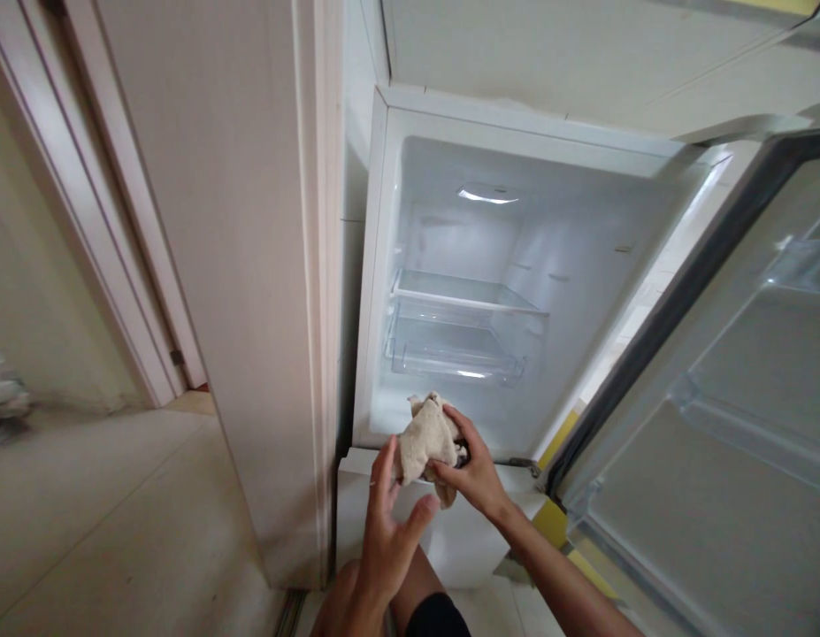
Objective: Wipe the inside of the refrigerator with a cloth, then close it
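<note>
A crumpled beige cloth (426, 433), with darker patches on its right side, is in my right hand (476, 473), fingers behind it and thumb in front. My left hand (391, 526) is at the cloth's lower left, with thumb and fingers spread apart. Its fingertips are close to the cloth's edge; whether they touch it I cannot tell. Both hands are in front of the lower edge of an open refrigerator (376, 265). Inside it are a glass shelf (459, 290) and, below that, a clear plastic drawer or tray (455, 358).
The refrigerator door (747, 372) stands swung out to the right, with clear racks on its inside. A pale wooden door frame (250, 265) rises close on the left. Below the compartment is a white lower front (442, 531), close to my knees.
</note>
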Motion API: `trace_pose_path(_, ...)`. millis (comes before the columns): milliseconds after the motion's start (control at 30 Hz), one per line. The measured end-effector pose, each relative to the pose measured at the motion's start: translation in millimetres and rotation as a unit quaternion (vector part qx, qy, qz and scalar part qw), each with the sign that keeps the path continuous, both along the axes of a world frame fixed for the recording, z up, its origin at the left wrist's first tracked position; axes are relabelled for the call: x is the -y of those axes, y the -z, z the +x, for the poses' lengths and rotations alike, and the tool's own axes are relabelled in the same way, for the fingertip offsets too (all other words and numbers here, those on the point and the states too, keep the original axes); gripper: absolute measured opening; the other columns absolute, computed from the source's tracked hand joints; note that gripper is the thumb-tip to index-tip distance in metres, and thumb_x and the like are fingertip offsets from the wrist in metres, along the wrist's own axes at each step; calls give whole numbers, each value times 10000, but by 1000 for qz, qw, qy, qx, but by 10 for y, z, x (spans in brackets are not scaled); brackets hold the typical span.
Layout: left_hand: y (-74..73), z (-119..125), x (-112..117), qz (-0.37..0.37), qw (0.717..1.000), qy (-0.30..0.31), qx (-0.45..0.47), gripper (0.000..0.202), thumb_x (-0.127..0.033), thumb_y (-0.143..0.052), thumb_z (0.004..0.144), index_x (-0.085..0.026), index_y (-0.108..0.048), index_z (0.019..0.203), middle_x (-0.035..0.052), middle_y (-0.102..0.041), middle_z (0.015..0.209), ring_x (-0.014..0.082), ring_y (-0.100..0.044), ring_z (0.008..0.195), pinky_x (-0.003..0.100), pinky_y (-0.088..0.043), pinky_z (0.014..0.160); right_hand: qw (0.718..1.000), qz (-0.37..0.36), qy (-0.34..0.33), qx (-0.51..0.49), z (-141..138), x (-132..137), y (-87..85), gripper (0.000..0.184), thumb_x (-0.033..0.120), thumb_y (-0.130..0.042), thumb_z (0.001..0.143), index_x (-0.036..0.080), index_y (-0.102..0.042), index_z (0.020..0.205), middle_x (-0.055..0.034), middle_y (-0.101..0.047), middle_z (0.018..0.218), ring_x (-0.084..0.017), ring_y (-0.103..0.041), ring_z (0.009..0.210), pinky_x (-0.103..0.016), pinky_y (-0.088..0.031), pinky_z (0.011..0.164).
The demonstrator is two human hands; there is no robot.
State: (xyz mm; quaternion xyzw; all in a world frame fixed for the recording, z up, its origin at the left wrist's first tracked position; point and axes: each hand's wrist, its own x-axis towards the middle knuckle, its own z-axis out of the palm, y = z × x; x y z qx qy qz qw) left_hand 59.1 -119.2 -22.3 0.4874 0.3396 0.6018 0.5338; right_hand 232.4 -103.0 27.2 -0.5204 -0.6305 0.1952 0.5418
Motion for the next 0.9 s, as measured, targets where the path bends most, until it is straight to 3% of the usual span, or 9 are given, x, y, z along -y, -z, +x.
trace_pose_path(100, -24, 136, -32, -37, 996, 39, 66, 975, -566, -855, 702, -322, -410, 1535, 137, -336, 1665, 370, -355, 1523, 477, -474, 1131, 1000, -7, -23, 0, -35, 78, 86, 897, 323, -833, 702, 263, -465, 1518, -114, -484, 1575, -315, -455, 1458, -492, -352, 1242)
trace_pose_path(167, -28, 244, -66, -74, 985, 77, 139, 1021, -611, -857, 691, -308, -386, 1545, 160, -422, 1611, 374, -421, 1480, 482, -474, 1128, 999, -12, -35, -10, -34, 140, 134, 972, 340, -847, 715, 271, -389, 1570, -115, -401, 1638, -315, -376, 1520, -500, -305, 1270)
trace_pose_path(267, -34, 394, -105, -131, 952, 134, 242, 1041, -675, -855, 654, -294, -431, 1525, 165, -569, 1484, 378, -526, 1390, 506, -485, 1109, 997, -14, -67, -29, 18, 239, 188, 1035, 404, -852, 753, 299, -289, 1615, -97, -304, 1693, -310, -278, 1571, -517, -250, 1292)
trace_pose_path(367, -55, 529, -111, -185, 917, 175, 308, 937, -691, -852, 640, -303, -551, 1438, 128, -625, 1427, 357, -576, 1332, 518, -502, 1088, 993, -5, -98, -60, 119, 308, 240, 1011, 506, -810, 807, 325, -247, 1628, -76, -261, 1713, -302, -250, 1580, -512, -262, 1290)
trace_pose_path(500, -80, 679, -83, -254, 881, 247, 313, 702, -637, -857, 662, -279, -697, 1244, 100, -695, 1318, 340, -631, 1252, 530, -532, 1035, 989, 14, -99, -108, 252, 340, 324, 945, 565, -741, 861, 334, -241, 1629, -78, -285, 1704, -289, -302, 1561, -483, -327, 1267)
trace_pose_path(633, -80, 778, -42, -297, 859, 300, 289, 681, -637, -878, 625, -236, -723, 1153, 116, -736, 1217, 348, -663, 1181, 513, -563, 958, 981, 32, -121, -151, 301, 350, 365, 907, 582, -686, 900, 367, -198, 1634, -56, -268, 1713, -263, -309, 1559, -453, -361, 1251)
trace_pose_path(700, -86, 816, -31, -287, 874, 270, 283, 694, -564, -913, 604, -220, -709, 1171, 122, -749, 1176, 335, -683, 1131, 475, -572, 930, 978, 25, -134, -159, 321, 335, 358, 913, 584, -673, 909, 371, -167, 1639, -54, -234, 1724, -258, -281, 1571, -459, -332, 1265)
trace_pose_path(900, -123, 899, -165, -208, 944, 56, 251, 866, -396, -920, 589, -229, -567, 1362, 116, -736, 1188, 289, -718, 1008, 421, -587, 861, 988, -12, -105, -113, 534, 232, 396, 941, 566, -728, 874, 379, -199, 1629, -47, -135, 1747, -254, -119, 1613, -530, -93, 1315)
